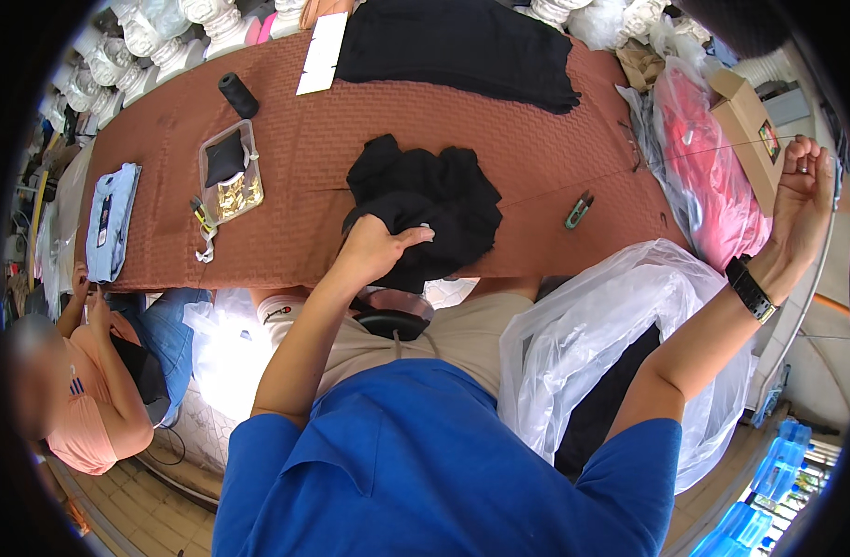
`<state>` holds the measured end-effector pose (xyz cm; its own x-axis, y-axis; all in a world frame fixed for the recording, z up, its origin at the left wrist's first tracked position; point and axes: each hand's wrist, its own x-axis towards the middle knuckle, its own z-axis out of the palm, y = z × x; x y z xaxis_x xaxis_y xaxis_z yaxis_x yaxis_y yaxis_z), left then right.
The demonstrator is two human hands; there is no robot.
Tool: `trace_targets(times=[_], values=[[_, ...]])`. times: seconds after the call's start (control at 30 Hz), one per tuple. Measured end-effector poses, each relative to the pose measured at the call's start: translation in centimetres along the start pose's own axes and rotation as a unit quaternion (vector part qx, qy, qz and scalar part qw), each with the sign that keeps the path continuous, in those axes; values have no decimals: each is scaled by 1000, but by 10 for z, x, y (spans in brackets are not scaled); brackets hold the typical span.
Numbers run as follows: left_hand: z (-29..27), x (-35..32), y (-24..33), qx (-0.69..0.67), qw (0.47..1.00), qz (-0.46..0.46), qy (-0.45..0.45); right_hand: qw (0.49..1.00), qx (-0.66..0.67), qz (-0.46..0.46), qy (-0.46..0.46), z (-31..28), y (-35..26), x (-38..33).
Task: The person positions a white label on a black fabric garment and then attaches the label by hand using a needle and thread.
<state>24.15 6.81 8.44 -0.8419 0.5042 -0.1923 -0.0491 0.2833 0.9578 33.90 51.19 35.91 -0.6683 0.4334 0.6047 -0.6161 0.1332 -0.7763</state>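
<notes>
A crumpled piece of black cloth (444, 200) hangs over the near edge of the brown-covered table (286, 195). My left hand (377, 249) is closed on its near left part, with the thumb lying across the fabric. Far out to the right, my right hand (804, 181) is raised with its fingers pinched together. A thin dark thread (740, 145) stretches from the cloth to those fingers. Whether they also hold a needle is too small to tell. Green-handled thread snips (579, 211) lie on the table to the right of the cloth.
A clear tray (205, 176) holds a black cushion and gold-coloured pieces, beside yellow-handled snips (200, 215) and a black thread spool (238, 96). Folded black fabric (453, 51) lies at the back. Plastic-wrapped pink goods (699, 158) stand right. A person (100, 390) sits at left near a blue garment (112, 223).
</notes>
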Motion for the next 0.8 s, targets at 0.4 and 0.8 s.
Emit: trace_targets(times=[0.4,0.8], values=[[-24,4,-17,-61,997,-11,55,999,34,-12,5,-91,-24,49],[-33,-4,-1,-179,981,-44,61,999,-23,17,39,-185,-32,83]])
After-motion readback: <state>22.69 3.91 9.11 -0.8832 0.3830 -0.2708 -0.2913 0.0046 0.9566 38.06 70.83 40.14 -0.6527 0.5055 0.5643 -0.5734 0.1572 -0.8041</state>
